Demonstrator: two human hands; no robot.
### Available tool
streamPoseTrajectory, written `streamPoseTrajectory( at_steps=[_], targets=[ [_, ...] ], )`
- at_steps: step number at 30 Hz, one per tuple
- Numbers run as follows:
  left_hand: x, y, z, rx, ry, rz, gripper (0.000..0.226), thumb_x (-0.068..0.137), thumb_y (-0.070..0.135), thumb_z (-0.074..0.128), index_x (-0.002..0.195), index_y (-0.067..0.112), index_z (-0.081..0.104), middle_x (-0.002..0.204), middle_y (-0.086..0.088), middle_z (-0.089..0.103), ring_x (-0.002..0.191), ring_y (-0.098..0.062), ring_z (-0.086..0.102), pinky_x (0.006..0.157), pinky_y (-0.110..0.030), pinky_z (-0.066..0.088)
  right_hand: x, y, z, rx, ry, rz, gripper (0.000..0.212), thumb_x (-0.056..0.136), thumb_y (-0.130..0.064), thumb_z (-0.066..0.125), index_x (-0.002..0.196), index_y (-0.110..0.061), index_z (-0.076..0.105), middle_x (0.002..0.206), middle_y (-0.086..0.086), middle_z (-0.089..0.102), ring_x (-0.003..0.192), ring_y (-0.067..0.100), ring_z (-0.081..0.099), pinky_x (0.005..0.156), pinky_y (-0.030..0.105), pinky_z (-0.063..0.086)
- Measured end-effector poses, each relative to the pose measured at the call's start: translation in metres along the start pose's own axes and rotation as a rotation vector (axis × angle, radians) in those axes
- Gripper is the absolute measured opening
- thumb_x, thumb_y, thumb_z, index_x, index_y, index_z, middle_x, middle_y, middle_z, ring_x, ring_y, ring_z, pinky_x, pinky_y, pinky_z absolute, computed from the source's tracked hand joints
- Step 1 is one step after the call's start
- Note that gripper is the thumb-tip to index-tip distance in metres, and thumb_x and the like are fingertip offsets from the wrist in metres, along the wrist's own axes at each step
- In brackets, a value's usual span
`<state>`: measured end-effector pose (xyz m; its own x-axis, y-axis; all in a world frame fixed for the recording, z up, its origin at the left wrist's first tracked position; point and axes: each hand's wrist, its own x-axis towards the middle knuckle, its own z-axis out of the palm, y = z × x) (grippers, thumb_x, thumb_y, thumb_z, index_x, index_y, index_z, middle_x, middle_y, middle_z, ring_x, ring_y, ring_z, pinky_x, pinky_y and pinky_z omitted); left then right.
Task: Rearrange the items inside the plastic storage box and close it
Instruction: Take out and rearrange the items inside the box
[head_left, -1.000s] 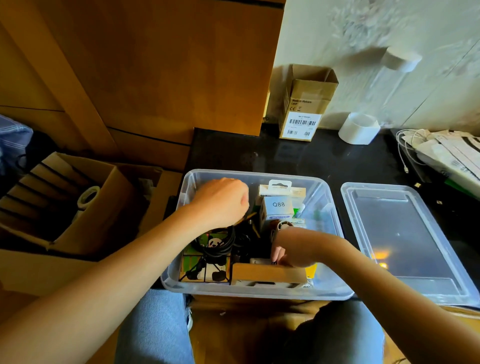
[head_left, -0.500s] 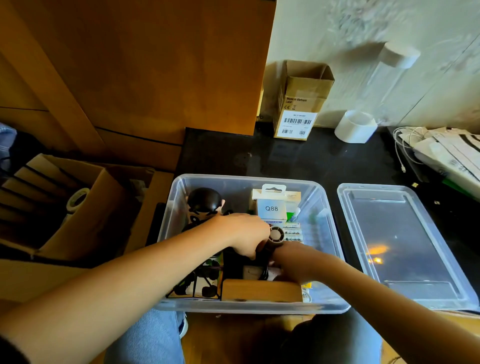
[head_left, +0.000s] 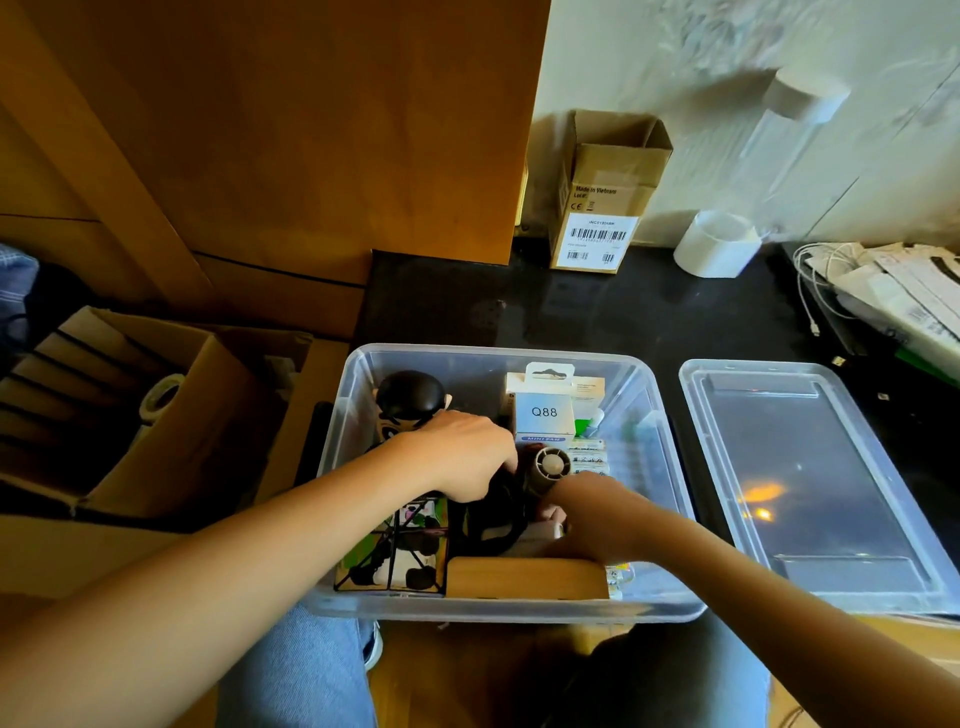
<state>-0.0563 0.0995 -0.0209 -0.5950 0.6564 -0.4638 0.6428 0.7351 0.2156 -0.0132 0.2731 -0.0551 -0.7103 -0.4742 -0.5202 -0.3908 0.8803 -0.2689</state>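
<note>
The clear plastic storage box (head_left: 670, 452) stands open in front of me, its lid (head_left: 810, 483) lying flat to the right. Both hands are inside it. My left hand (head_left: 462, 457) grips a black coiled cable (head_left: 493, 519) at the box's middle. My right hand (head_left: 587, 512) reaches down beside a small round fan (head_left: 550, 465); its fingers are hidden, so what it holds cannot be seen. Also inside are a black-headed figure (head_left: 410, 397), a white Q88 box (head_left: 544, 413), a panda-print box (head_left: 395, 551) and a wooden block (head_left: 524, 577).
On the black counter (head_left: 571, 312) behind stand a small cardboard box (head_left: 605, 208) and a white tape roll (head_left: 719, 244). White cables and packages (head_left: 893, 296) lie at the far right. A large open carton (head_left: 130, 405) sits left, below a wooden cabinet (head_left: 311, 130).
My left hand came down from the box's back left corner, uncovering the black-headed figure, and now grips the cable in the middle. My right hand stayed low by the fan.
</note>
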Motion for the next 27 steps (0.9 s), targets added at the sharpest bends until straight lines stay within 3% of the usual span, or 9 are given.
streamPoseTrajectory(
  at_steps=[4,7,11,15,19,22,25,27],
  targets=[
    [0.003,-0.001,0.002,-0.050,-0.100,0.008,0.037,0.081,-0.004,0.046,0.110,0.011,0.066,0.082,-0.006,0.058,0.065,-0.020,0.051,0.048,-0.028,0.034,-0.017,0.007,-0.009,0.105,0.167,0.046,0.032,0.081,-0.042,0.066,0.107,-0.026,0.069,0.101,-0.006,0.069,0.087,0.010,0.062,0.075,0.019,0.049],
    [0.007,0.001,0.007,-0.021,-0.160,-0.049,0.032,0.084,-0.004,0.045,0.109,0.006,0.062,0.066,-0.003,0.044,0.052,-0.017,0.037,0.043,-0.027,0.025,-0.024,0.007,-0.011,0.157,0.266,0.081,0.025,0.080,-0.040,0.065,0.101,-0.026,0.069,0.097,-0.008,0.070,0.080,0.008,0.063,0.072,0.023,0.055],
    [0.008,0.006,0.010,0.045,-0.196,-0.050,0.030,0.087,0.006,0.047,0.114,0.014,0.056,0.070,-0.001,0.046,0.058,-0.017,0.042,0.047,-0.028,0.030,-0.021,-0.004,-0.004,0.144,0.304,0.175,0.024,0.081,-0.039,0.065,0.098,-0.022,0.065,0.099,-0.002,0.066,0.087,0.016,0.062,0.076,0.032,0.055],
    [0.007,0.007,0.013,0.089,-0.178,-0.040,0.027,0.086,0.016,0.059,0.114,0.014,0.056,0.088,-0.004,0.057,0.083,-0.023,0.055,0.062,-0.032,0.038,-0.023,-0.002,-0.009,0.204,0.213,0.185,0.037,0.077,-0.037,0.073,0.108,-0.022,0.062,0.108,-0.003,0.065,0.096,0.016,0.061,0.084,0.028,0.052],
    [0.009,0.009,0.015,0.119,-0.243,-0.062,0.036,0.085,0.033,0.067,0.113,0.012,0.058,0.101,-0.005,0.064,0.093,-0.024,0.059,0.069,-0.032,0.043,-0.034,0.005,-0.023,0.179,0.180,0.173,0.049,0.073,-0.036,0.077,0.116,-0.021,0.059,0.114,-0.003,0.065,0.099,0.013,0.061,0.085,0.022,0.049],
    [0.009,0.011,0.014,0.086,-0.238,-0.071,0.035,0.087,0.027,0.065,0.117,0.010,0.058,0.101,-0.006,0.063,0.090,-0.024,0.059,0.065,-0.030,0.042,-0.041,0.006,-0.033,0.086,0.178,0.173,0.052,0.074,-0.041,0.075,0.120,-0.022,0.058,0.117,-0.004,0.064,0.099,0.011,0.061,0.085,0.022,0.046],
    [0.004,0.008,0.010,-0.031,-0.126,-0.025,0.023,0.090,0.013,0.056,0.112,0.010,0.060,0.089,-0.003,0.057,0.077,-0.021,0.053,0.057,-0.027,0.037,-0.045,0.006,-0.047,0.071,0.228,0.182,0.042,0.077,-0.041,0.072,0.115,-0.026,0.061,0.110,-0.009,0.066,0.092,0.007,0.061,0.080,0.020,0.046],
    [-0.002,0.004,0.008,-0.110,-0.046,0.008,0.016,0.090,0.013,0.053,0.103,0.014,0.063,0.084,0.003,0.054,0.081,-0.021,0.052,0.063,-0.031,0.040,-0.045,0.004,-0.057,0.092,0.306,0.181,0.032,0.080,-0.039,0.070,0.109,-0.028,0.062,0.102,-0.011,0.068,0.082,0.004,0.061,0.075,0.018,0.047]
  ],
)
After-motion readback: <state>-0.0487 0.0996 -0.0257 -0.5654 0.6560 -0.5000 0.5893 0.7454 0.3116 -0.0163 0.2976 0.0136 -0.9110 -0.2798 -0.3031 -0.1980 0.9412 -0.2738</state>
